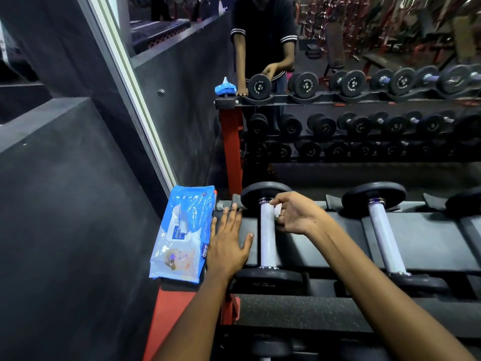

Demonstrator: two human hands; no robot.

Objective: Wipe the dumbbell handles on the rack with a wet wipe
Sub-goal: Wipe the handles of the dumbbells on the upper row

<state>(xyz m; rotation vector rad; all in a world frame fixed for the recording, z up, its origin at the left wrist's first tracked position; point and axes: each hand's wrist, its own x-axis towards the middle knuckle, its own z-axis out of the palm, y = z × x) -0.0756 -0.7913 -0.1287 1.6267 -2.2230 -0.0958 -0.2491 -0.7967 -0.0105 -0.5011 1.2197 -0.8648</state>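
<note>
The left hand [229,241] lay flat with straight fingers on the rack [429,235], at nine o'clock of the nearest dumbbell [268,230]. The right hand [294,214] curled around a white wet wipe [277,210], pressing it to the far end of that dumbbell's handle. A blue wipe pack [182,230] sat at the rack's nine o'clock edge. At twelve o'clock, a mirror [364,87] reflected the scene.

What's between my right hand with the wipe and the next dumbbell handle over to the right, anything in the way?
Nothing visible. Your right hand holds the wet wipe against the first dumbbell handle. Between it and the next handle lies only bare black rack surface. Your left hand rests flat on the other side.
</note>
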